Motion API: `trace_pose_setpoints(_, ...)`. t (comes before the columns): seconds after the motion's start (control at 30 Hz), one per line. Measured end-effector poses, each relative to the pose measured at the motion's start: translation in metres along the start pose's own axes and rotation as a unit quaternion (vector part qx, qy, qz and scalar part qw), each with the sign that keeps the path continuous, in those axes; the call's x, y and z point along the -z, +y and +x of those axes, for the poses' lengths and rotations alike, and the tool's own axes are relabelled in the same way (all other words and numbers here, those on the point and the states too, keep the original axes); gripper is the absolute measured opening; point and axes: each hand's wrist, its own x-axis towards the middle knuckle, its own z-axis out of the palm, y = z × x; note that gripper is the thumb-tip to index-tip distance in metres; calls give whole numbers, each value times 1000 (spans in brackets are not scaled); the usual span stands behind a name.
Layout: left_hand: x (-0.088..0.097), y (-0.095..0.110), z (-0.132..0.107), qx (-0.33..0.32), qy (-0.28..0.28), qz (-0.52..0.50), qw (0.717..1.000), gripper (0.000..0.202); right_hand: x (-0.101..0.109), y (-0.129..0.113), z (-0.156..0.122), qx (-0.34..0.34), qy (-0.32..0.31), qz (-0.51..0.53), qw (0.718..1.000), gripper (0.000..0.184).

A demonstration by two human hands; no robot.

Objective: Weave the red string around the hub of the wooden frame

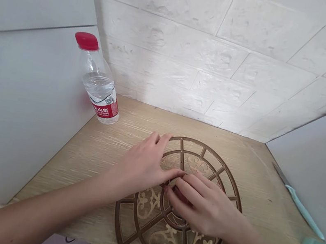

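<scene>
Your left hand [139, 168] is open on the brown round mat [189, 141], with its fingers spread on the ring. Your right hand [202, 205] curls over the middle of the mat, and I cannot tell if it holds something. The mat lies on a wood table [82, 158]. A water bottle [100, 84] stands by the white wall [211, 59], and a knife [301, 209] with a blue-green handle lies off to your right.

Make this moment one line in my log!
left hand on round brown trivet | right hand at its centre | red-capped water bottle nearby

Wood-grain counter [82, 154] with round openwork trivet [166, 243], water bottle [101, 89], teal-handled knife [301, 209]
</scene>
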Motion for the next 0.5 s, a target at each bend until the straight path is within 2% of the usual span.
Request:
trace_pose_setpoints(0.3,0,-1,-1,-1,1,1,1000,75,-2,1,-3,-35,-20,75,996,22)
trace_pose_setpoints(0.5,-2,-2,1,3,-1,9,1000,70,5,-1,2,-79,-65,98,990,33)
